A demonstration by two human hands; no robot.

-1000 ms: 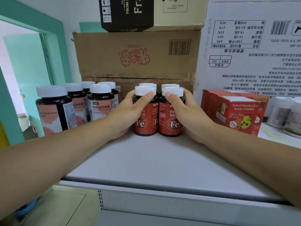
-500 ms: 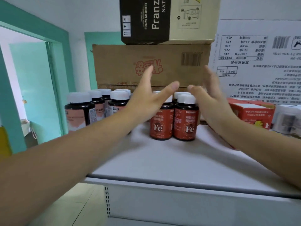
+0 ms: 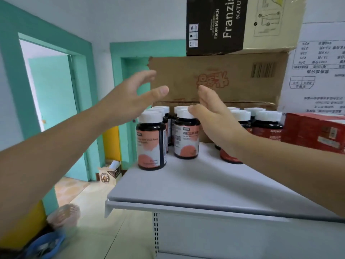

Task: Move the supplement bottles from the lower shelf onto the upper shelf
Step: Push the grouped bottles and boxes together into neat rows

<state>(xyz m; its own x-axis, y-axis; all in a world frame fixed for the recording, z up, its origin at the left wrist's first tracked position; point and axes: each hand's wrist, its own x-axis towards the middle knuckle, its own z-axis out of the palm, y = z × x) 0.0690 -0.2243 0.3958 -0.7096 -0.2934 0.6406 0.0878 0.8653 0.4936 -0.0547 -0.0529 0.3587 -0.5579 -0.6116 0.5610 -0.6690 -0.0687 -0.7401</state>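
Both hands are up over the grey shelf (image 3: 205, 184), and neither one holds a thing. The left hand (image 3: 128, 101) hangs in the air above and to the left of the pink-label bottles (image 3: 151, 143). Its fingers (image 3: 143, 77) are spread wide and straight, with the thumb reaching out to the right.

The right hand (image 3: 216, 126) is just right of that cluster, palm turned left, its fingers (image 3: 207, 96) straight and close together. Its thumb tip sits right at the white cap of the second pink-label bottle (touching or just in front, I cannot tell).

The pink-label bottles stand upright in a tight group at the shelf's left end. The red-label bottles (image 3: 267, 131) stand upright further right, partly hidden behind the right wrist and forearm, with bare shelf between the two groups. Red cartons (image 3: 317, 133) sit just beside the red-label bottles.

Behind everything is a brown cardboard box (image 3: 224, 81), with a black-and-tan box (image 3: 214, 25) stacked on top and a white printed box (image 3: 317, 75) to the right. Off to the left there is a teal door frame (image 3: 82, 90), and a small open carton (image 3: 110, 172) sits on the floor below.
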